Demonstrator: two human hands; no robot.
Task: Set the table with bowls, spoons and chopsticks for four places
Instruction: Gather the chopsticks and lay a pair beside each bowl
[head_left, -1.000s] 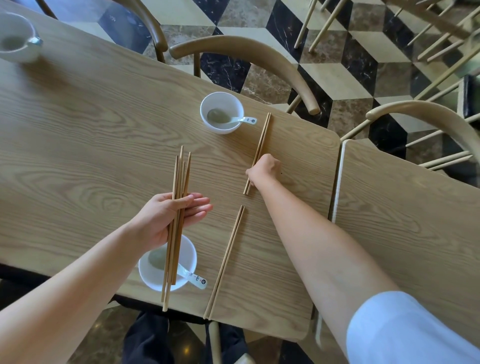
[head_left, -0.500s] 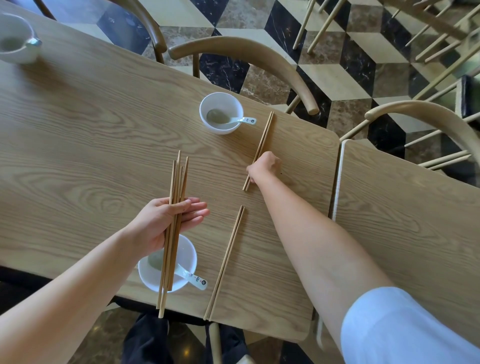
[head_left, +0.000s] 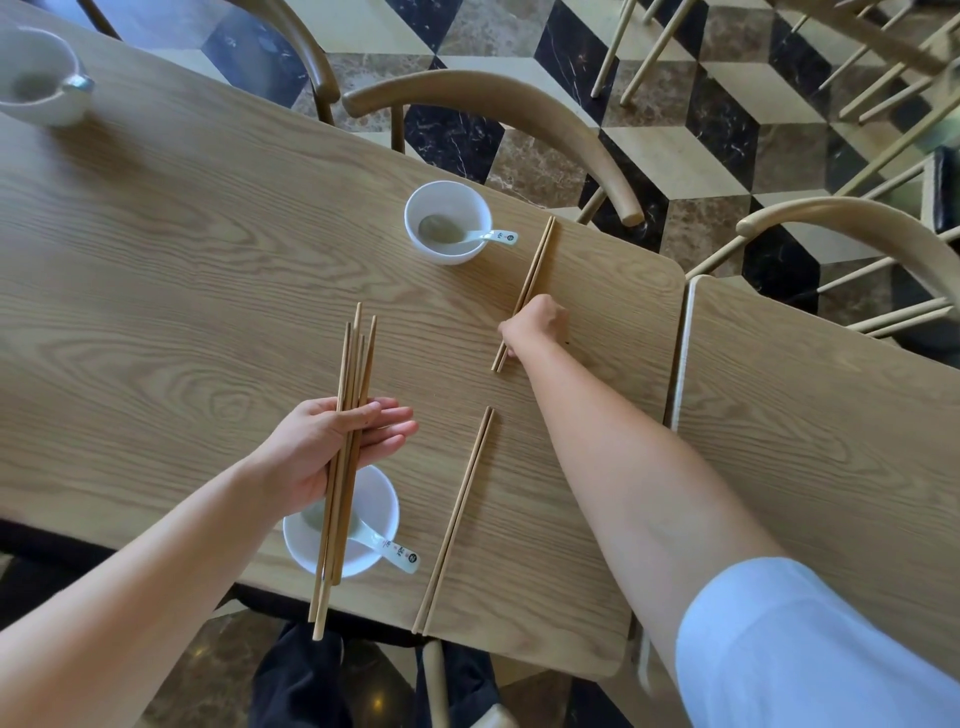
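My left hand (head_left: 332, 447) holds a bundle of several wooden chopsticks (head_left: 353, 364) above the near white bowl (head_left: 371, 519), which has a white spoon (head_left: 395, 551) in it. A pair of chopsticks (head_left: 457, 514) lies on the table to the right of that bowl. My right hand (head_left: 535, 322) rests closed on the near end of a second pair (head_left: 535, 265), which lies to the right of the far bowl (head_left: 448, 222) with its spoon (head_left: 483, 236). A third white bowl (head_left: 36, 78) sits at the far left corner of the view.
The wooden table (head_left: 182, 249) ends at the right, where a second table (head_left: 831, 415) butts against it across a narrow gap. Curved wooden chair backs (head_left: 519, 104) stand along the far side. My dark trousers show below the near edge.
My right hand has slid slightly further along the far pair of chopsticks, nudging them. My left hand with the bundle has shifted a little away from me.
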